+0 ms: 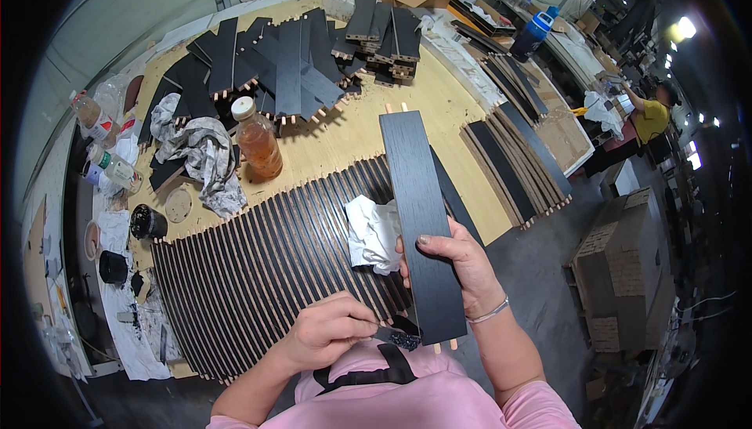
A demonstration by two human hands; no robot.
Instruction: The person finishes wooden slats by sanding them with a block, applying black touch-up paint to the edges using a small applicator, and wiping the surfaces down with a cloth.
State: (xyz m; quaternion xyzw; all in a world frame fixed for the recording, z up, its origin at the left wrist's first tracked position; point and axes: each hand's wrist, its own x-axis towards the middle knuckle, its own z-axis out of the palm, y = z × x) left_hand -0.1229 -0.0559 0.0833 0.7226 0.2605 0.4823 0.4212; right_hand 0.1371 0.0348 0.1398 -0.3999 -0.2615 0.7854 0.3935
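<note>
My right hand (466,264) grips a long black wooden board (427,217), thumb across its face and fingertips round the far edge. Pale dowels stick out of both ends of the board. Close to its lower end, my left hand (333,327) pinches a small putty knife, mostly hidden by the fingers, with a lump of glossy black paste (405,340) at its tip. A crumpled white tissue (371,233) touches or lies by my right fingertips; I cannot tell whether they hold it. Below it, a row of black boards (266,280) stands on edge, packed side by side.
More black boards (294,61) lie piled at the back, with others stacked (517,166) to the right. Left of the row are a bottle of amber liquid (258,143), a stained rag (205,159) and a black pot (147,222). A co-worker (650,119) is at far right.
</note>
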